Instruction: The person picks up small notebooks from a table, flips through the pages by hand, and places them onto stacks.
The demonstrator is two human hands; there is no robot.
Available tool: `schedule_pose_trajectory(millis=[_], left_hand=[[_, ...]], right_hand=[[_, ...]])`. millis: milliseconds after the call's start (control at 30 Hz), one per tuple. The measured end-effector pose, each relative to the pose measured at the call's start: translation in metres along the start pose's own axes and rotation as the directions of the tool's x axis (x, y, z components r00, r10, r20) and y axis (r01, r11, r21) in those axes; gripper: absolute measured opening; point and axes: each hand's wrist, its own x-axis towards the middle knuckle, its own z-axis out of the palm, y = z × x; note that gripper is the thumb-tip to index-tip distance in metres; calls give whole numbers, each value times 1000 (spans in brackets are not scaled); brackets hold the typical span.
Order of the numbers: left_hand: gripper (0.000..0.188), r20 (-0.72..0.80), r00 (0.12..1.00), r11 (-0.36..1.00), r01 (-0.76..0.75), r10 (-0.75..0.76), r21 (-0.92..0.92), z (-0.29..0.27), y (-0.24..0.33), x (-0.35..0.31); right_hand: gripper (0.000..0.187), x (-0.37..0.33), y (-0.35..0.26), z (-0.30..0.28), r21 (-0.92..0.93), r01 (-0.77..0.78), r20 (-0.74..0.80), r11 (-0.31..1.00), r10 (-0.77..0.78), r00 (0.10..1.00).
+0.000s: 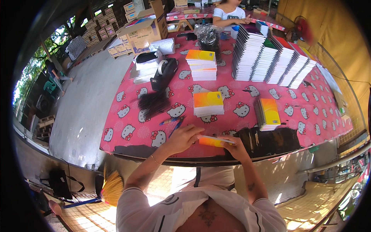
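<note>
My right hand [234,147] holds a small orange and yellow notebook [210,142] near the table's front edge, its page edges tilted up. At the notebook's left end is my left hand [186,136], fingers bent together toward its corner; what they pinch, if anything, is too small to make out. Beside the left hand lie a few pens or slim tools [176,124]. Behind them spreads a heap of black binding coils [153,104]. A stack of orange-yellow booklets without visible coils [208,103] stands ahead, and a coil-bound stack [267,115] stands to the right.
A taller booklet stack [201,65], a black tape dispenser [164,73] and tall piles of spiral notebooks [249,54] stand farther back on the pink table [228,127]. A cardboard box [145,38] is at the far left. Across the table is another person [230,15].
</note>
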Motion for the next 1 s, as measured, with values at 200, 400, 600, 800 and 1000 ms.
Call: schedule_pose_trajectory(millis=[200, 400, 600, 800, 1000], left_hand=[[44, 72, 987, 978, 128, -142, 167, -1, 10, 8], [76, -75, 996, 741, 85, -48, 666, 69, 25, -37], [74, -47, 995, 753, 94, -84, 651, 48, 29, 4], [77, -192, 979, 744, 182, -74, 643, 42, 35, 27], [77, -76, 997, 761, 44, 7, 648, 73, 35, -9]], right_hand=[[28, -6, 1, 7, 57, 70, -75, 996, -65, 995], [30, -6, -26, 24, 88, 36, -262, 995, -12, 965], [33, -9, -42, 25, 125, -112, -221, 986, 138, 965], [32, -14, -33, 31, 148, 25, -267, 989, 15, 964], [33, -13, -39, 17, 89, 113, -273, 990, -85, 958]])
